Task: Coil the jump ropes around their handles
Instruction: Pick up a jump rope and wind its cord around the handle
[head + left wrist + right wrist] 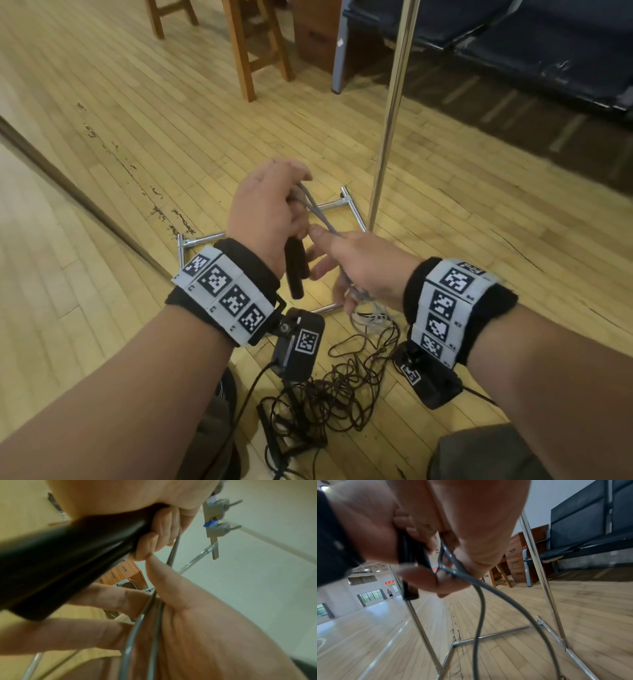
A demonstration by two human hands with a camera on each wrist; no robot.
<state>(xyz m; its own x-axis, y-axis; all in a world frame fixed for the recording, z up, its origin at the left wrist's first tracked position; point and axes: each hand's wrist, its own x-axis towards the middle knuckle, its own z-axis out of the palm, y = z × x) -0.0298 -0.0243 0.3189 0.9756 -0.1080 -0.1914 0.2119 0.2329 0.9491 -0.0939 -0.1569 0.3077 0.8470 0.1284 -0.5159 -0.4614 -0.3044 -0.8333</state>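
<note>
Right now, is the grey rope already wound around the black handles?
No. The left hand grips the black handles bare, while the grey rope runs loose through the right hand to the floor.

A sports hall: a wide strip-wood floor (144,113) with painted court lines (320,643), tall windows (370,595) far off, dark padded benches (534,51) by the wall

My head camera looks down and forward over both wrists. Left wrist camera sits close under the black cylindrical handles (65,563), facing up. Right wrist camera looks low across the floor. All share the thin grey rope (479,601).
</note>
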